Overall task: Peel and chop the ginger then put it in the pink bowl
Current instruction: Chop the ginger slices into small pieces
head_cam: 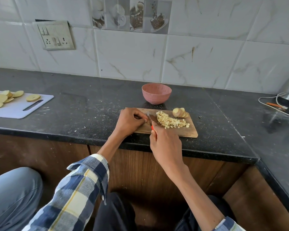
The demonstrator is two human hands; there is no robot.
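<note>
Head view: right hand grips a red-handled knife, blade down on the wooden board. Just left of the blade, left hand pinches a small ginger piece. Right of the blade lie chopped ginger and sliced ginger; beyond stands the pink bowl.

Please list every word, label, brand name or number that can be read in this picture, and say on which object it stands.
None can be read.
Decorative tiles: only pictures of cups and coffee beans, no words.
Switch panel: no legible marking.
Pink bowl, wooden board, knife: no label visible.
</note>
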